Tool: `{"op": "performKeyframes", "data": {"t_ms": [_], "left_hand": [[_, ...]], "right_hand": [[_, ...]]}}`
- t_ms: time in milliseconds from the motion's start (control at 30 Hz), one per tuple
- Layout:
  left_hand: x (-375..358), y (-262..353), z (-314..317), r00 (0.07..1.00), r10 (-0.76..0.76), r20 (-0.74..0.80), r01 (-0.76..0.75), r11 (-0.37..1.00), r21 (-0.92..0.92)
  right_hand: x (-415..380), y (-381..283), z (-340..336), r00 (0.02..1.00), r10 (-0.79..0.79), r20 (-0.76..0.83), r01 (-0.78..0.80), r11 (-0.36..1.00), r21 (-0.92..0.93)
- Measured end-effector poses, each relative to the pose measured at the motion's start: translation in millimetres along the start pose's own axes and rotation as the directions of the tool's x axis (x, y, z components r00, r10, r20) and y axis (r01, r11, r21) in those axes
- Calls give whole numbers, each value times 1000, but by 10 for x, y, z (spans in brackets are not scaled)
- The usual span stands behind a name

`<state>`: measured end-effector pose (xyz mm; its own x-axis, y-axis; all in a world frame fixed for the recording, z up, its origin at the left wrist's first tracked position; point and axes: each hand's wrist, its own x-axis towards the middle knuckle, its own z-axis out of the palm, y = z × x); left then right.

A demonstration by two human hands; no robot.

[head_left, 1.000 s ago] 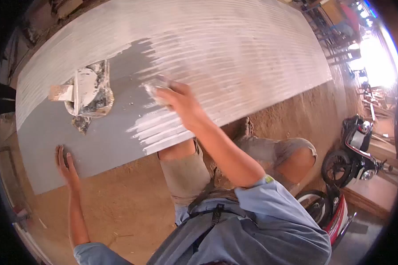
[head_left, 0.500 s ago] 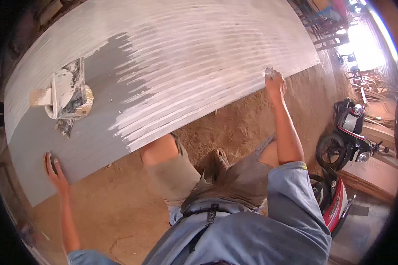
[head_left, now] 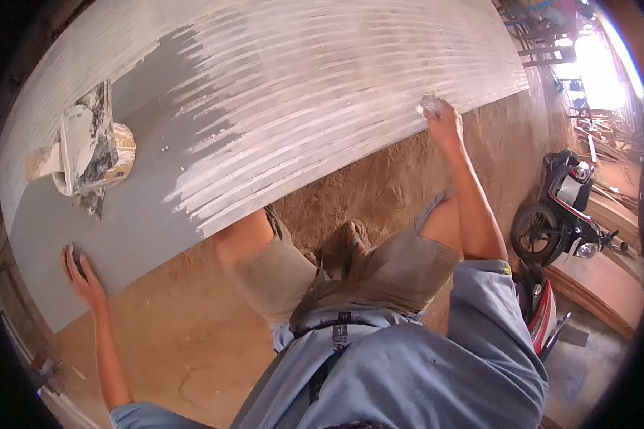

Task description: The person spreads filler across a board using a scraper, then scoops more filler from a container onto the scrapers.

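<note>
A large grey panel (head_left: 147, 236) lies in front of me, much of it covered with ridged streaks of white putty (head_left: 300, 93). My right hand (head_left: 447, 127) is closed around a small, white-smeared piece at the panel's near edge, toward the right. Its exact kind does not show. At the near left corner, my left hand (head_left: 86, 279) lies on the bare grey surface with its fingers stretched out. Farther up on the left stands a round tub (head_left: 126, 154) smeared with white. Across its top lies a broad, stained flat blade (head_left: 100, 121), with a pale brown piece (head_left: 41, 163) sticking out leftward.
Below the panel is a brown dirt floor (head_left: 172, 329), where my feet stand. A motorbike (head_left: 562, 207) is parked on the right, with a red one (head_left: 544, 318) closer to me. Stacked boards (head_left: 601, 286) and loose wood (head_left: 601, 146) lie behind them.
My right hand has moved slightly left and up along the panel's near edge. My left hand stays on the corner. The view has shifted a little.
</note>
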<state>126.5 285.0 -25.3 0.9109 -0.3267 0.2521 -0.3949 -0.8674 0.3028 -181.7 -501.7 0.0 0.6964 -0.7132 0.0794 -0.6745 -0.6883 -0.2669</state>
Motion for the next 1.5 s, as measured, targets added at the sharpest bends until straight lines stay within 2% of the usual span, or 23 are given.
{"op": "performKeyframes", "data": {"t_ms": [100,133,267,333,433,633,700,733,767,833,867,933,1133,1167,1200,1233,1267,1300,1367,1400,1433,1500], "left_hand": [[-17,81,-35,1000,-19,10,19,1000,-19],[-5,98,-50,1000,-17,7,18,999,-40],[-12,-9,-40,1000,15,1,-15,1000,-4],[-12,66,-76,1000,12,-3,-12,1000,-27],[-10,98,-90,1000,-26,-1,26,999,-32],[-14,60,-75,999,-17,-37,16,999,-33],[-26,37,-77,999,-15,-41,14,1000,-27],[-28,20,-65,999,-5,-46,4,1000,-27],[-28,-3,-51,999,-13,-44,12,1000,-17],[-15,-44,-43,997,28,-69,-31,998,-54],[-12,-50,-53,997,20,-70,-23,999,-39],[-29,39,-81,997,-17,-75,11,997,-81],[-31,68,-87,996,-2,-92,0,1000,-17],[-22,36,-75,994,7,-105,-10,1000,-23],[-3,27,-23,994,-11,-110,1,996,-90],[-36,8,-18,994,-37,-100,22,988,-151],[-57,-28,8,994,-33,-99,16,986,-167],[-49,-41,20,993,-20,-118,1,987,-160],[-64,-63,49,990,-9,-138,-15,985,-173],[-65,-80,58,991,-19,-134,-1,988,-153],[-66,-78,56,991,-29,-131,11,991,-131],[-55,-25,-13,993,-9,-114,-6,992,-129]], "right_hand": [[-250,-576,0,997,10,80,-6,998,-58],[-340,-691,51,997,-57,47,58,998,-3],[-678,-1217,204,985,-170,-22,171,978,117],[-809,-1509,199,987,-111,115,94,985,147],[-1023,-2002,216,974,-118,194,97,988,117],[-1270,-2554,321,963,-127,240,96,986,134],[-1411,-2740,400,930,-60,362,-22,976,218],[-1500,-2938,422,923,-145,356,53,965,257],[-1609,-3139,464,919,-154,364,57,963,263],[-1823,-3531,560,909,-344,236,262,911,318],[-1897,-3697,594,903,-354,242,267,905,330],[-2020,-3977,645,878,-443,180,373,869,324],[-2223,-4614,852,851,-499,164,338,758,558],[-2206,-4598,777,855,-498,148,346,758,553],[-2145,-4605,521,819,-443,364,114,747,655],[-2135,-4580,368,712,-406,573,-146,713,686],[-2081,-4374,302,728,-437,529,-66,722,689],[-2037,-4082,312,790,-478,385,-30,597,802],[-1835,-3458,-16,843,-323,431,-224,517,826],[-1688,-3087,-74,892,-162,423,-233,637,735],[-1512,-2837,-323,877,68,476,-381,703,600],[-1129,-1798,-214,993,16,116,-79,821,565]]}}
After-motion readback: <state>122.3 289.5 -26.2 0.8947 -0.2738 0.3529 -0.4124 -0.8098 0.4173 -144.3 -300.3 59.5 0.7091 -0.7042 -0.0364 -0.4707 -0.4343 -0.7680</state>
